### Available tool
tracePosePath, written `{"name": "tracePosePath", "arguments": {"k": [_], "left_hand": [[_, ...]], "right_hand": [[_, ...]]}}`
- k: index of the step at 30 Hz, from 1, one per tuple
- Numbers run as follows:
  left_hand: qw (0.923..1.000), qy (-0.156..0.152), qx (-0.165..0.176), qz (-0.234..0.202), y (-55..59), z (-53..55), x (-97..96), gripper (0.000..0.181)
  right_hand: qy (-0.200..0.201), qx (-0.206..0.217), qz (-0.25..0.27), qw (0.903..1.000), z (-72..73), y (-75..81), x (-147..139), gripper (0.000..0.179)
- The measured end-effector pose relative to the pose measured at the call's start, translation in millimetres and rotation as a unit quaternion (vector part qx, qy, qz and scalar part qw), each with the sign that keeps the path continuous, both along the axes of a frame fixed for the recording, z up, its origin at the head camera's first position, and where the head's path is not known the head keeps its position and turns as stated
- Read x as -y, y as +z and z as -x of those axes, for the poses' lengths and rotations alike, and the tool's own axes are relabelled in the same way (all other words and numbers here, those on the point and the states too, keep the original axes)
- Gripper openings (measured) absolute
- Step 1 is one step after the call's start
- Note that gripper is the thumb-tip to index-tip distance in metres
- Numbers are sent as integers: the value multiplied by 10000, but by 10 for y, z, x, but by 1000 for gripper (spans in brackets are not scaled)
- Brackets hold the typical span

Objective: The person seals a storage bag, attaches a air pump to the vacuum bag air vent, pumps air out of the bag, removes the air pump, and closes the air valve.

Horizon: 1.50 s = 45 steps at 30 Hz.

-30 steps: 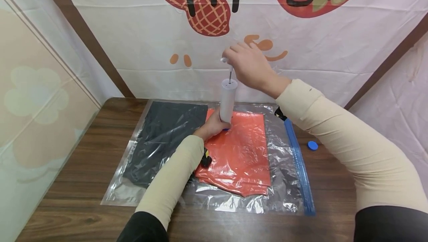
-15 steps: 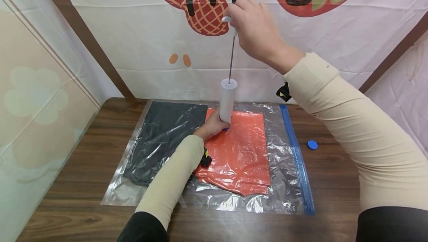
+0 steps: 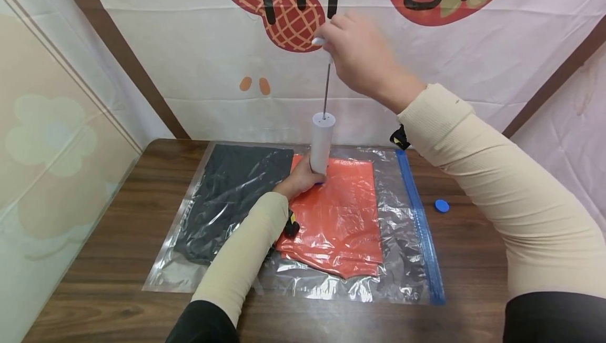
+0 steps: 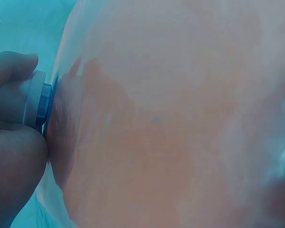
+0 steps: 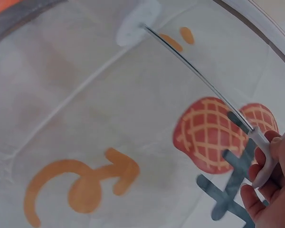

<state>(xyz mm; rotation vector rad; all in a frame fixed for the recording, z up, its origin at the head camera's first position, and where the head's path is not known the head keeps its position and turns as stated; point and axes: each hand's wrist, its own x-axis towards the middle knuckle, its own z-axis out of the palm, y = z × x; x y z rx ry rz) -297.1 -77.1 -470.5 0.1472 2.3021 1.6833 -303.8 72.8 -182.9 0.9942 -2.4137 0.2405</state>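
Note:
A white hand pump (image 3: 322, 140) stands nearly upright over a clear vacuum storage bag (image 3: 397, 259). My left hand (image 3: 303, 175) grips the pump's barrel near its base. In the left wrist view, the pump's base (image 4: 33, 97) meets a blue valve (image 4: 50, 107) on the bag. High above the barrel, my right hand (image 3: 362, 59) holds the pump's white handle (image 5: 262, 154), fingers curled round it. A long stretch of metal rod (image 3: 326, 88) shows between handle and barrel. Inside the bag lie a folded orange garment (image 3: 336, 222) and a folded dark garment (image 3: 236, 190).
A small blue round cap (image 3: 442, 206) lies on the wooden table (image 3: 473, 280), right of the bag. The bag's blue zip edge (image 3: 421, 227) runs down its right side. A printed cloth (image 3: 199, 53) hangs close behind the table.
My right hand has pulled the pump handle up from near the barrel, then come down slightly in the last half second. The left hand and barrel stay in place.

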Motion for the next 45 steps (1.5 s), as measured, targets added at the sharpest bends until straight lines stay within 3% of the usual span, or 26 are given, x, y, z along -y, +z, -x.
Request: {"name": "tracePosePath", "arguments": {"k": [6, 11, 16, 24, 31, 45], "left_hand": [[9999, 4, 96, -74, -33, -13, 13, 87], [9999, 3, 81, -103, -27, -18, 8, 85], [9999, 44, 94, -131, -23, -14, 2, 83], [9999, 24, 49, -130, -36, -6, 1, 82], [9999, 9, 0, -136, -35, 7, -2, 84], [9999, -64, -6, -109, -17, -3, 5, 84]], "right_hand": [[484, 284, -176, 9983, 54, -317, -29, 21], [579, 607, -369, 9958, 39, -551, -37, 20], [713, 561, -518, 9945, 45, -772, -28, 18], [690, 532, -540, 9947, 46, -934, -33, 16], [570, 816, -400, 9942, 53, -798, -38, 21], [266, 123, 279, 9992, 32, -139, -25, 26]]}}
